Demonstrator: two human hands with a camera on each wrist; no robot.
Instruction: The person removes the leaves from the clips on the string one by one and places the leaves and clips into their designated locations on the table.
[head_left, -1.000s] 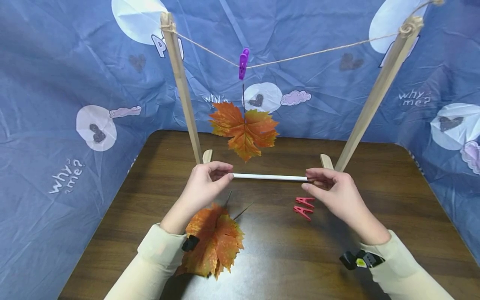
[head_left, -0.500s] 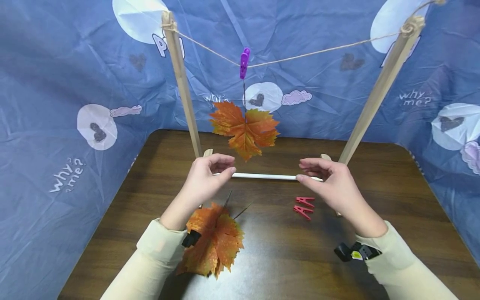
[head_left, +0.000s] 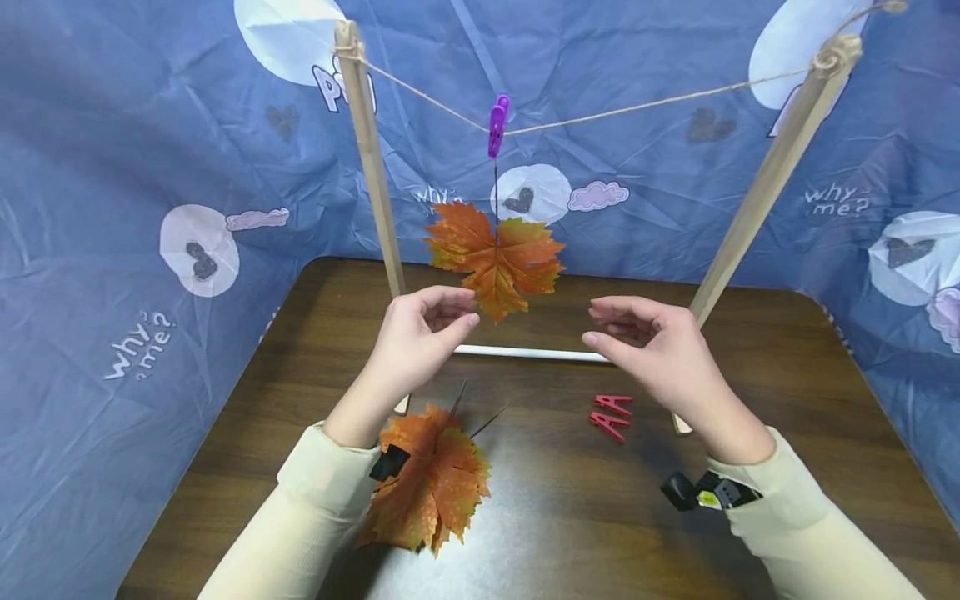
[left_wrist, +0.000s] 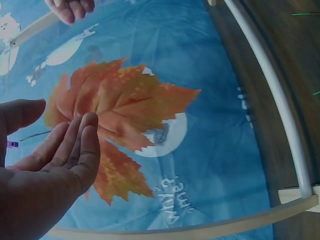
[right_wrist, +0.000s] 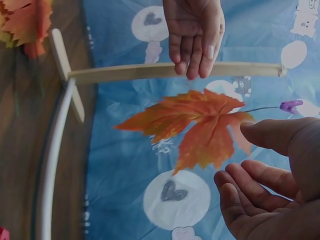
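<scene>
My left hand (head_left: 422,337) hovers above the left end of a white rod (head_left: 532,353), its fingers loosely bent around nothing. Over the rod's other end is my right hand (head_left: 660,350), also holding nothing, thumb apart from the fingers. The rod joins the two wooden posts low down; in the right wrist view its end meets a wooden foot (right_wrist: 61,55). Behind and between the hands, an orange maple leaf (head_left: 497,262) hangs by its stem from a purple clothespin (head_left: 498,127) on a twine line (head_left: 600,117). Neither hand touches the leaf.
Wooden posts stand at left (head_left: 371,158) and right (head_left: 780,171), with the twine tied to their tops. More orange leaves (head_left: 431,483) lie on the brown table (head_left: 570,517) below my left forearm. Two red clothespins (head_left: 611,417) lie near the right hand. Blue printed cloth (head_left: 637,233) hangs behind.
Both hands have let go of the white rod and risen off it, the right one also shifting slightly left. The rod, hanging leaf and clothespins stay in place.
</scene>
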